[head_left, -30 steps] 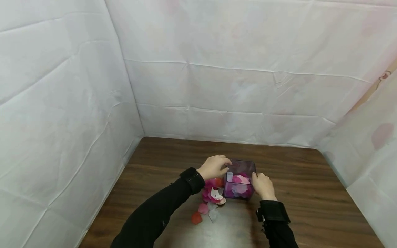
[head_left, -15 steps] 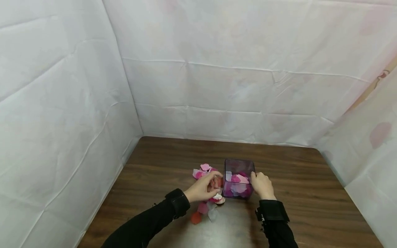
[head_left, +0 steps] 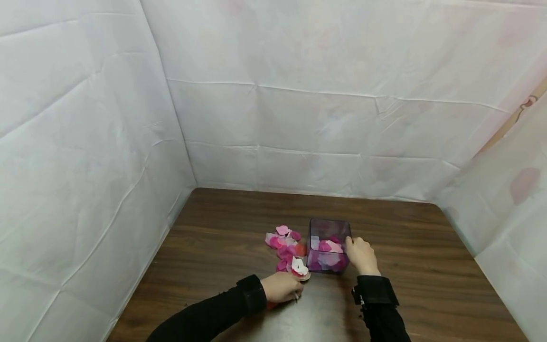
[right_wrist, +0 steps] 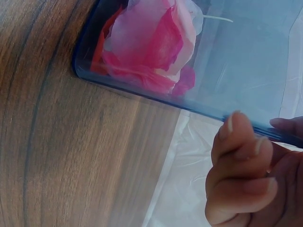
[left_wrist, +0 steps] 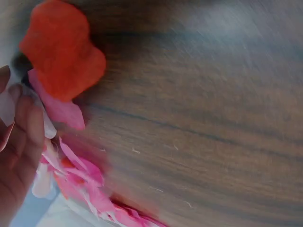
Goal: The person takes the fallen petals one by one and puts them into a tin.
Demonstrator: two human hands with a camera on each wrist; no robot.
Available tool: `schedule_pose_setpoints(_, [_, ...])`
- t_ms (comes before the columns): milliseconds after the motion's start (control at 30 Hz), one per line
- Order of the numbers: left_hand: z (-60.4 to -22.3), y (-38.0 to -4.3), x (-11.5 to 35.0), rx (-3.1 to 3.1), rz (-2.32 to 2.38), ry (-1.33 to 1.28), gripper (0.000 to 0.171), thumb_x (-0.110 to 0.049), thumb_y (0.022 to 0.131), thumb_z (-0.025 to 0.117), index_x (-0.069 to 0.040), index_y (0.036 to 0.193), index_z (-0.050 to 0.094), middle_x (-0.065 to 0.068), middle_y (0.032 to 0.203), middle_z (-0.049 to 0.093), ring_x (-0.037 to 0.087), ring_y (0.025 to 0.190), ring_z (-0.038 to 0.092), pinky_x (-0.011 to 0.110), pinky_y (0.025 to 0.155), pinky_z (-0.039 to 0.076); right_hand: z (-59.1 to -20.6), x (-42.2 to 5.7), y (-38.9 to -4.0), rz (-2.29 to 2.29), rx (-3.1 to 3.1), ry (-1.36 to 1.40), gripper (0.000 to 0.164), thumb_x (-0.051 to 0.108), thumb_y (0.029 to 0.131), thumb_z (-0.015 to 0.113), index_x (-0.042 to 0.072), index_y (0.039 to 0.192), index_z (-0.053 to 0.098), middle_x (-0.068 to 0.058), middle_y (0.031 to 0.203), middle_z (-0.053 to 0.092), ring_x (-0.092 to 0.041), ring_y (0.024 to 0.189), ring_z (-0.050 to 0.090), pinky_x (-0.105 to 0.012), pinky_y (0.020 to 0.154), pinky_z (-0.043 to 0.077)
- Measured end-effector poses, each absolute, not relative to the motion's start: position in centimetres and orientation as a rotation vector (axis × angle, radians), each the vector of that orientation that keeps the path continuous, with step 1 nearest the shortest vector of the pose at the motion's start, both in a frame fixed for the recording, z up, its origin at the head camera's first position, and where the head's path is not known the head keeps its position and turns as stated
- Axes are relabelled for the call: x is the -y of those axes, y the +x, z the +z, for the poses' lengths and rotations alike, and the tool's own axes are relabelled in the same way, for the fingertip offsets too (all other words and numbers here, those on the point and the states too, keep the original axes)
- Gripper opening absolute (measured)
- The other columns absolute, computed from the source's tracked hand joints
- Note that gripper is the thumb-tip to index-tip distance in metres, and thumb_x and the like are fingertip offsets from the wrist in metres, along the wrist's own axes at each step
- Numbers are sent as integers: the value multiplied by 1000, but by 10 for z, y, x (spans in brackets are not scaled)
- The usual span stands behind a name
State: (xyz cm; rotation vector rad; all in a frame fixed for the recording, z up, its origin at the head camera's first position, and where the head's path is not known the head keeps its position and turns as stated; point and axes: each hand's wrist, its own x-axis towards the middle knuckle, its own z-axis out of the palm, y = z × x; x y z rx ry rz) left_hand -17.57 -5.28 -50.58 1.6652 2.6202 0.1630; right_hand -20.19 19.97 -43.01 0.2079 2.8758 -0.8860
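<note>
A see-through purple box (head_left: 335, 229) stands on the table, with pink, white and purple petals (right_wrist: 151, 42) inside. At its right wall, my right hand (head_left: 362, 256) pinches the rim between thumb and curled fingers. Left of the box lies a loose pile of pink, white and red artificial petals (head_left: 285, 249). My left hand (head_left: 279, 287) is low at the pile's near end, fingers bent around a white petal (left_wrist: 49, 126). Close beside those fingers, the left wrist view has a red-orange petal (left_wrist: 61, 52) overlapping a pink petal (left_wrist: 59, 111).
The dark wood table (head_left: 231, 223) has white cloth (head_left: 299, 118) hanging behind it and along both sides. A white petal cluster (head_left: 300, 267) sits near the box's front left corner.
My left hand came away from above the box's left side, down across the petal pile to its near end, and now holds a white petal. The right hand stays on the rim.
</note>
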Motion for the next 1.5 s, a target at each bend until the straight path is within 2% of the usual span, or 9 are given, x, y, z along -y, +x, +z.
schedule_pose_setpoints(167, [-487, -189, 58, -2673, 362, 1448, 5, -18, 82, 70, -20, 81, 65, -14, 73, 60, -4, 68, 51, 10, 63, 40, -430, -200, -203, -872, -2888, 209, 49, 26, 99, 28, -12, 103, 58, -17, 74, 61, -24, 64, 60, -43, 67, 46])
schedule_pose_setpoints(333, [-452, -211, 62, -2657, 728, 1266, 5, -9, 86, 66, -11, 82, 65, -6, 73, 59, 0, 64, 44, 10, 61, 40, -428, -201, -204, -862, -2891, 208, 49, 26, 100, 29, -14, 110, 57, -19, 79, 63, -26, 68, 61, -45, 70, 47])
schedule_pose_setpoints(567, [-404, -244, 39, -2720, 847, 1159, 7, -16, 92, 60, -12, 88, 65, 0, 84, 68, 0, 66, 53, 13, 63, 45, -429, -202, -204, -900, -2875, 228, 48, 26, 100, 29, -11, 100, 59, -16, 72, 61, -20, 56, 58, -38, 62, 46])
schedule_pose_setpoints(667, [-394, -254, 24, -2740, 807, 1146, 7, -16, 93, 59, -11, 91, 65, 0, 88, 68, 1, 70, 56, 13, 66, 45, -429, -201, -205, -887, -2894, 222, 48, 26, 99, 30, -12, 102, 59, -21, 81, 64, -26, 66, 62, -42, 66, 47])
schedule_pose_setpoints(800, [-390, -260, 5, -2760, 736, 1187, 6, -16, 91, 61, -13, 95, 65, -3, 93, 68, 0, 75, 58, 11, 70, 45, -429, -200, -206, -863, -2916, 217, 47, 25, 98, 31, -12, 102, 59, -21, 78, 64, -30, 72, 62, -46, 69, 47])
schedule_pose_setpoints(1000, [-388, -256, -15, -2733, 684, 1235, 14, -17, 91, 62, -12, 103, 68, -2, 98, 70, 3, 82, 63, 12, 73, 46, -429, -198, -207, -861, -2904, 271, 45, 28, 97, 32, -6, 88, 61, -9, 57, 58, -22, 56, 56, -38, 57, 44])
schedule_pose_setpoints(1100, [-388, -254, -19, -2740, 645, 1226, 23, -21, 91, 63, -11, 112, 66, 0, 108, 69, 6, 93, 64, 15, 79, 48, -428, -198, -207, -844, -2913, 282, 46, 28, 96, 32, -5, 86, 61, -10, 59, 59, -24, 59, 58, -39, 57, 45])
schedule_pose_setpoints(1267, [-395, -256, -15, -2784, 573, 1234, 33, -28, 92, 60, -15, 123, 62, -1, 117, 65, 9, 95, 61, 18, 81, 47, -427, -198, -209, -809, -2916, 285, 46, 28, 97, 32, -8, 92, 61, -14, 67, 60, -28, 66, 59, -40, 58, 45])
schedule_pose_setpoints(1500, [-393, -257, 3, -2819, 654, 1150, 30, -27, 93, 59, -18, 121, 63, -2, 111, 68, 9, 96, 63, 20, 83, 48, -430, -199, -209, -789, -2945, 277, 45, 26, 97, 33, -9, 92, 61, -18, 73, 61, -34, 73, 61, -44, 61, 46])
